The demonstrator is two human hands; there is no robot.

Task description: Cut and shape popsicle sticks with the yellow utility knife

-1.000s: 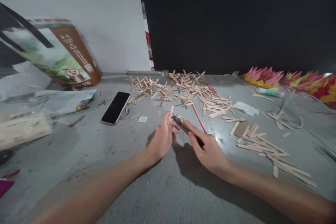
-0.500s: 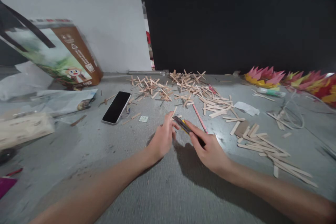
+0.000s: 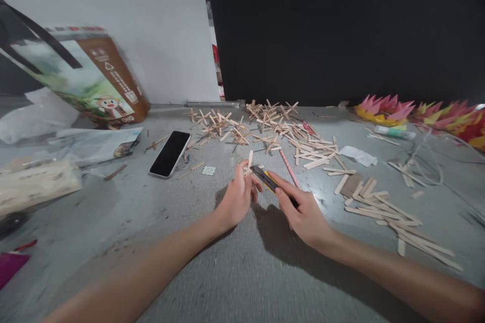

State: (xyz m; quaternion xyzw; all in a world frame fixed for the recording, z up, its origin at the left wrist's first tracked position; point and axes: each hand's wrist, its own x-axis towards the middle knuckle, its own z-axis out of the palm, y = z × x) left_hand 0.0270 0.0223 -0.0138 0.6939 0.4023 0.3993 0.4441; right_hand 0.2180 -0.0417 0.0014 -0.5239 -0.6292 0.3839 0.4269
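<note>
My left hand (image 3: 239,192) is closed on a pale wooden craft stick (image 3: 250,161), which points up and away from its fingertips. In my right hand (image 3: 303,212) is a yellow and black utility knife (image 3: 269,180). The knife's front end lies close to the stick; whether the two touch I cannot tell. Both hands are over the middle of the grey table (image 3: 242,272). Beyond them spreads a heap of craft sticks (image 3: 227,128), many joined in crosses. A pink striped stick (image 3: 289,168) lies just past my right hand.
Left of the hands lies a phone (image 3: 170,154), with a printed bag (image 3: 102,81) and plastic packaging (image 3: 41,186) further left. Loose craft sticks (image 3: 382,212) are scattered at right. Behind them are a glue stick (image 3: 394,132), a white cable (image 3: 439,166) and pink-yellow paper flowers (image 3: 382,111).
The craft stick in my left hand now stands more upright. My right hand has turned the knife slightly, so more of its yellow side shows.
</note>
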